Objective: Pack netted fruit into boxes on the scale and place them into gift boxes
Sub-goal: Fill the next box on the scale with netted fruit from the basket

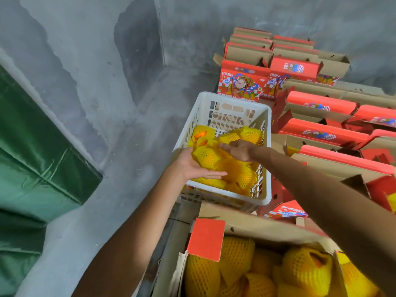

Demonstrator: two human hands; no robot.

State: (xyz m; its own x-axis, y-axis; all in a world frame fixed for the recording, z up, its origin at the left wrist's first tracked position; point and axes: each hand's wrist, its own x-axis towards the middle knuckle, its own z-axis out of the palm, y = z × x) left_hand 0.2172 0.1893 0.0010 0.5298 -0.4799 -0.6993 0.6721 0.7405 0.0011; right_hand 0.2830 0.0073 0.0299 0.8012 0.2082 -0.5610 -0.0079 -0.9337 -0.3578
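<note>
A white slotted plastic crate (225,103) holds several oranges in yellow foam netting. My left hand (190,166) lies palm up over the crate's left side, fingers straight, with one netted fruit (206,157) resting on the palm. My right hand (237,150) reaches in from the right, palm down, its fingers lying on the netted fruit behind that one. Nearest me, an open cardboard box (257,225) with a red flap (205,239) holds several more netted fruit (306,269).
Red printed gift boxes (244,80), several with open brown flaps, are stacked behind and to the right of the crate. A grey concrete wall and floor (120,116) fill the left, with green sheeting (34,146) at the far left. A grey metal surface (177,213) shows beneath the near box.
</note>
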